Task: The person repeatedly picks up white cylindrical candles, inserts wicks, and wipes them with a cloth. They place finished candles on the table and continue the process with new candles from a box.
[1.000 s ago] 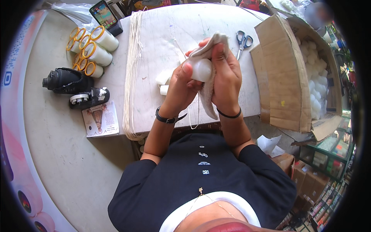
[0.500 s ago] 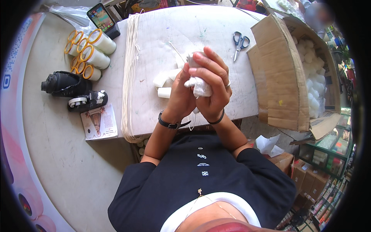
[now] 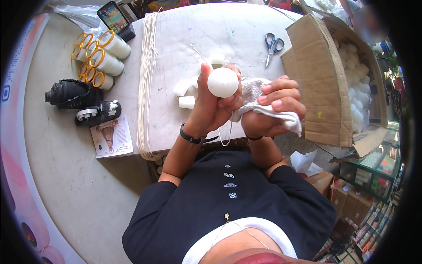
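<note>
My left hand (image 3: 207, 109) is closed around a white candle (image 3: 223, 82), its smooth round end facing up. A thin white cord (image 3: 228, 137) hangs in a loop below my hands. My right hand (image 3: 268, 119) grips a crumpled white cloth (image 3: 252, 91), which drapes over the fingers to the right of the candle. Behind my left hand, several small white candles (image 3: 187, 102) lie on the white table (image 3: 250, 31), partly hidden by the hand. A pale wick (image 3: 198, 53) sticks out from among them.
On the left are jars with gold rims (image 3: 107, 62), a black bottle (image 3: 72, 93), a tape dispenser (image 3: 99, 113), a printed card (image 3: 112, 137) and a phone (image 3: 113, 16). A bundle of cords (image 3: 147, 83) crosses the table. Scissors (image 3: 273, 47) lie near a cardboard box (image 3: 312, 83) of white pieces.
My hands were pressed together around the cloth. Now they are apart: the cloth has moved right with my right hand, and the candle's round end shows in my left.
</note>
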`<state>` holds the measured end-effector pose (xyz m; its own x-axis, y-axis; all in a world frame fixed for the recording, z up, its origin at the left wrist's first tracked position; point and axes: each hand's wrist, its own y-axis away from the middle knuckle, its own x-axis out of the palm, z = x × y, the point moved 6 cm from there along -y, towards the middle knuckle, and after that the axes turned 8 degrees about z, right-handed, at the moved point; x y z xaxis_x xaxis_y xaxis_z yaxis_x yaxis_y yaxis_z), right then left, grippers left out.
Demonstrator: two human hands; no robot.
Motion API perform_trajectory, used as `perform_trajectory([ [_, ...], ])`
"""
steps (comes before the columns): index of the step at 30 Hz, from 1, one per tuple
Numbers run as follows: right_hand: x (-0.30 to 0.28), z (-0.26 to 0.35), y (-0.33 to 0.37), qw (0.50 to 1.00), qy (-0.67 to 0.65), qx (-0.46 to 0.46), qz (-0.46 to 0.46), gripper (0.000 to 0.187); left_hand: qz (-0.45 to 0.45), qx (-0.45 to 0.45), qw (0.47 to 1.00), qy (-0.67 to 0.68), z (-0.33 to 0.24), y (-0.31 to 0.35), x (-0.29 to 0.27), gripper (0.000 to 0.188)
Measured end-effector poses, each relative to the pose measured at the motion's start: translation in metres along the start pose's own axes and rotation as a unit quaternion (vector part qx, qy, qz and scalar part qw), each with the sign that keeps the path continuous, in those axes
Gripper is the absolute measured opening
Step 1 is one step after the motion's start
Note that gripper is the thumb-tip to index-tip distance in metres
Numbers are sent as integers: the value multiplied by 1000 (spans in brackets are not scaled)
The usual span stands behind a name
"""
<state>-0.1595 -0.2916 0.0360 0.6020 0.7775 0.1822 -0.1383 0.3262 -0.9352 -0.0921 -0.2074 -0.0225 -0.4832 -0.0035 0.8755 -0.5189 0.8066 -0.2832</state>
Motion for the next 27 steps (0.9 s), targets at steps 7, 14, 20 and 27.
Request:
perform_trajectory([
  [7, -28, -18, -15, 984, 155, 50, 70, 28, -11, 0, 1000, -19, -2, -2, -5, 70],
  [14, -48, -21, -21, 948, 264, 163, 68, 28, -5, -7, 1000, 8, 0, -5, -9, 70],
  [20, -26, -12, -24, 963, 215, 116, 109, 18, 35, -17, 999, 27, 1, -7, -6, 70],
  [27, -9, -5, -30, 883, 354, 181, 248, 47, -98, 0, 992, -77, -2, 0, -14, 73],
])
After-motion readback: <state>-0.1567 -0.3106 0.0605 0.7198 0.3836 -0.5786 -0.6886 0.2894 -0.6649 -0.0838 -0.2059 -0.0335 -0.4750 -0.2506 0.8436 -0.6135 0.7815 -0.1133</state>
